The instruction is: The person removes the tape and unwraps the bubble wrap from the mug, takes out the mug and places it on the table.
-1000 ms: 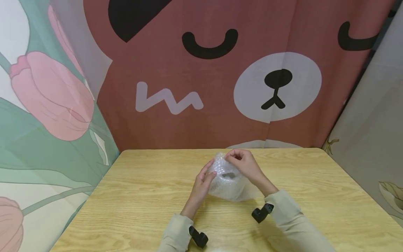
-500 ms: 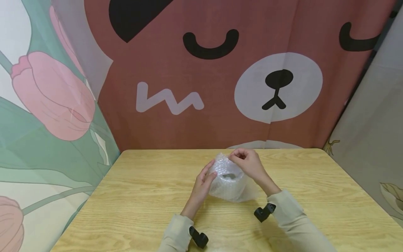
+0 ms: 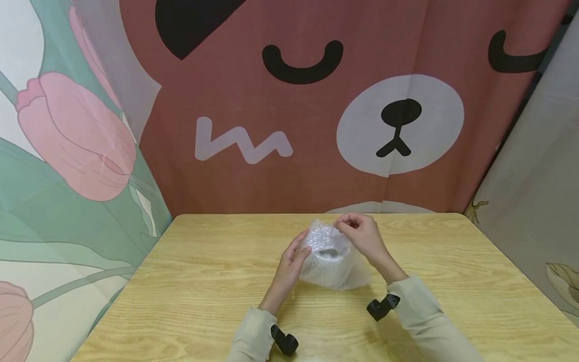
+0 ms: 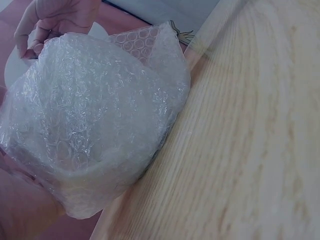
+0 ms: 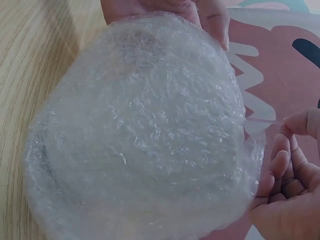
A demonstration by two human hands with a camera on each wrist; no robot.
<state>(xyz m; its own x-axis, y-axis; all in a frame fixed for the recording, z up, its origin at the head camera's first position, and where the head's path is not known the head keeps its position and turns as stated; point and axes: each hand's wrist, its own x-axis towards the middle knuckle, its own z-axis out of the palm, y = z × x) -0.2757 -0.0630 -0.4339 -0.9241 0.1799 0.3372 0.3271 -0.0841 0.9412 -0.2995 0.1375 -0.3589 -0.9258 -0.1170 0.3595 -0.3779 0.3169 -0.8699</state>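
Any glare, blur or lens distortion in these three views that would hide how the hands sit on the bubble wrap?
Head view: even, soft light, sharp; wide-lens bending at the edges; bubble wrap bundle small between left hand and right hand. Left wrist view: bundle fills the frame, wooden table slightly soft. Right wrist view: wrap close, mild sheen, no harsh glare; fingertips pinch a thin strip.

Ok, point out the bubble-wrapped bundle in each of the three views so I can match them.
Head: bubble-wrapped bundle at centre, on the wooden table, between the left hand and right hand.
Left wrist: the bundle fills the left half; right hand top left.
Right wrist: it fills most of the frame.
Shared landmark: the table's light wood grain.
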